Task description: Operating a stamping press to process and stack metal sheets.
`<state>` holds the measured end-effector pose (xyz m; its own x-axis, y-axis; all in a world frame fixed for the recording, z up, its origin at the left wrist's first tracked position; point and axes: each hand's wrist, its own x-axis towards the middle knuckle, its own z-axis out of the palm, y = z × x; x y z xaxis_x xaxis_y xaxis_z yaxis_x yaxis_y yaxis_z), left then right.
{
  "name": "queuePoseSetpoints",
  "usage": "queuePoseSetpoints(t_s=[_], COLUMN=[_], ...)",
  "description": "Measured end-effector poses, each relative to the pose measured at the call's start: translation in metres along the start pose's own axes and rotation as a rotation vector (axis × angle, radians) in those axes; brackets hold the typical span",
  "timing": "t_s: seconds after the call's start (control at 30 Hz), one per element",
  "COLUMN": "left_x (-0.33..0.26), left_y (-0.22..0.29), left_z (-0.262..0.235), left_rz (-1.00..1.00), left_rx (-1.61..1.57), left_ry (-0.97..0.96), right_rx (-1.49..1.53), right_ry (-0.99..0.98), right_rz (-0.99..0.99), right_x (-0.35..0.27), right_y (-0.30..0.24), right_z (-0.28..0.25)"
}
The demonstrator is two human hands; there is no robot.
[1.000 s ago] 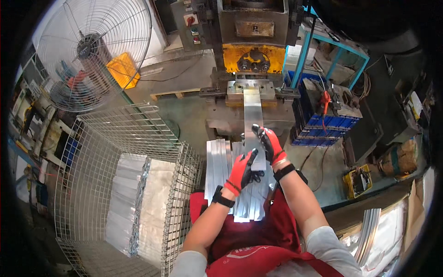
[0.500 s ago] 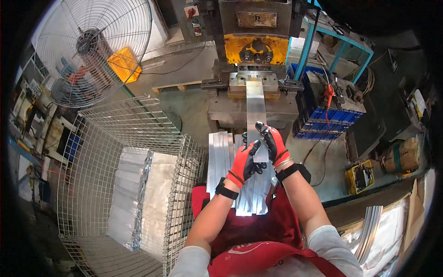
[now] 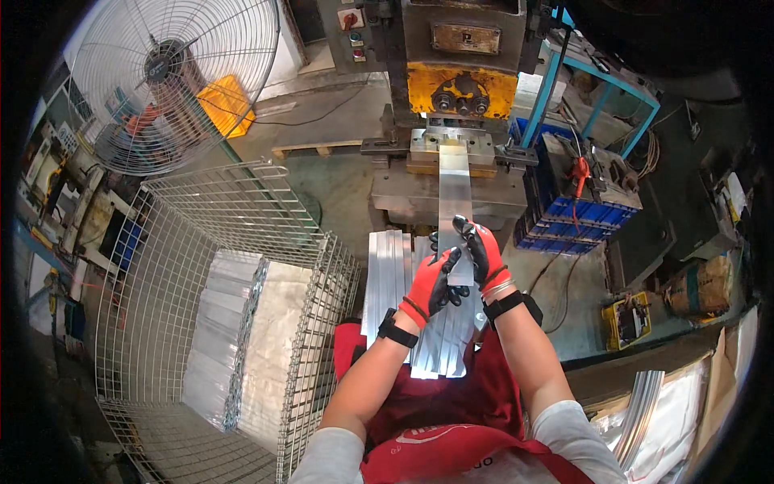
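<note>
- We are looking over the press (image 3: 463,89), with the metal strip (image 3: 455,189) reaching out from its near side; the strip's far end is lying on the die block (image 3: 482,147) under the press head, its near end is pointing toward our body.
- Over the last second, our left hand (image 3: 427,282) has been closing in on our right hand (image 3: 482,250) along the strip, toward the press, while the strip itself is keeping much the same line to the die block.
- For the work in hand, we are judging this as a steadying of the strip: both hands are now controlling its near end while the press is bearing the far one.
- Our left fingers are curling closed at the strip's left edge, thumb above, some tips showing beneath the near end.
- Our right fingers are gripping the right edge, thumb side uppermost; how tightly either hand is squeezing, we cannot tell.
- More loose strips (image 3: 387,274) are lying below our hands, on the near side of the press.
- A wire cage (image 3: 322,254) is standing to the near left of the press, holding stacked strips (image 3: 214,331).
</note>
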<state>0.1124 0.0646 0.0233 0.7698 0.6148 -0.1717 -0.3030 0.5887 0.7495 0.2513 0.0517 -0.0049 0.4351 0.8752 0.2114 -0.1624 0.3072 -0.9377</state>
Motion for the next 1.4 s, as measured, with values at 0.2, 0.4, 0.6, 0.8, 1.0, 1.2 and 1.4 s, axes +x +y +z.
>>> queuePoseSetpoints(t_s=[0.2,0.4,0.6,0.8,1.0,1.2,1.4], left_x=[-0.001,-0.002,-0.002,-0.005,-0.07,-0.12,-0.119], left_y=[0.002,-0.002,0.002,-0.015,-0.006,0.034,0.069], left_z=[0.0,-0.005,0.002,-0.012,-0.036,-0.03,-0.027], left_rz=[-0.041,-0.067,-0.067,0.229,0.196,0.455,0.615], left_rx=[0.035,0.06,0.039,0.177,1.027,1.779,1.516], left_ry=[0.001,0.081,0.052,-0.008,0.034,-0.146,0.175], right_rx=[-0.097,-0.028,-0.022,-0.207,-0.915,-1.635,-1.546], right_ry=[-0.056,0.021,-0.04,-0.07,0.246,-0.569,-0.622], right_rz=[-0.044,-0.001,0.096,-0.153,-0.307,-0.518,-0.358], right_x=[0.0,-0.005,-0.002,-0.004,-0.056,-0.083,-0.081], right_y=[0.001,-0.007,-0.001,0.013,-0.033,-0.135,-0.119], right_z=[-0.006,0.007,-0.008,-0.013,-0.006,0.015,-0.007])
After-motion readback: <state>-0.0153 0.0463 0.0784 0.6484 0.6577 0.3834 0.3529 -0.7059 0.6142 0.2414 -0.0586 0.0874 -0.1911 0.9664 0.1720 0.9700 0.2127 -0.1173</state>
